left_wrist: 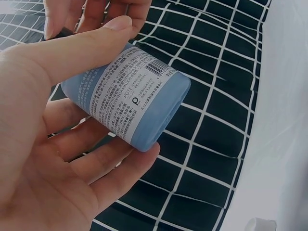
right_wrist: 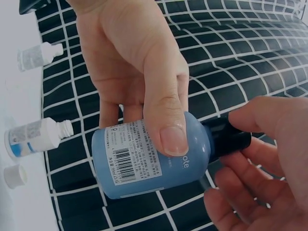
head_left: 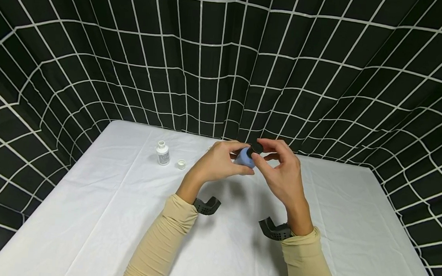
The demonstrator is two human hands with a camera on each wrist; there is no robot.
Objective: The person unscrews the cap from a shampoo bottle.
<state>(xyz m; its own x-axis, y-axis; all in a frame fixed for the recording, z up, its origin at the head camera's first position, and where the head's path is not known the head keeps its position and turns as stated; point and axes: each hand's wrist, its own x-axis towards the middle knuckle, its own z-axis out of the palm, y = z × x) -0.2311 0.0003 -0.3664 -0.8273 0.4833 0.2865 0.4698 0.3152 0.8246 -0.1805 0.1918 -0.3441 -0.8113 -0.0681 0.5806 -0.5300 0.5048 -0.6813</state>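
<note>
My left hand [head_left: 219, 161] grips a blue bottle [right_wrist: 134, 159] around its body, the thumb lying across the printed label. The bottle is held tilted above the table, its base turned towards the left wrist camera. At its other end is a black cap [right_wrist: 228, 137], which my right hand [head_left: 282, 172] pinches between thumb and fingers. In the head view the cap [head_left: 257, 148] points up and to the right, and the left fingers hide part of the blue body.
On the white-covered table [head_left: 123, 216] an uncapped white bottle [head_left: 163, 153] stands left of my hands, with a small white cap [head_left: 181, 164] beside it. The right wrist view shows a second white bottle [right_wrist: 38, 57]. A black grid-patterned curtain [head_left: 211, 60] surrounds the table's far side.
</note>
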